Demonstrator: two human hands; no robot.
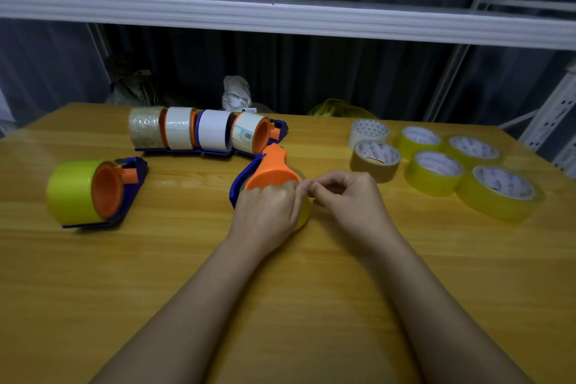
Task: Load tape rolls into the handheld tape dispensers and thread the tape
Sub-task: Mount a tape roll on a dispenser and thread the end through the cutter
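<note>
An orange and blue tape dispenser (270,170) lies at the table's middle with a yellowish tape roll (304,216) in it. My left hand (268,215) grips the roll and dispenser from the near side. My right hand (346,193) is just to its right, fingertips pinched together at the roll's upper edge, where the tape end is too thin to make out. The two hands' fingertips nearly meet.
A loaded dispenser with yellow tape (90,193) lies at the left. A row of several loaded dispensers (202,131) stands behind. Several loose rolls, yellow (433,173), brown (375,159) and white (367,132), lie at the right. A white shelf (280,17) with boxes hangs overhead.
</note>
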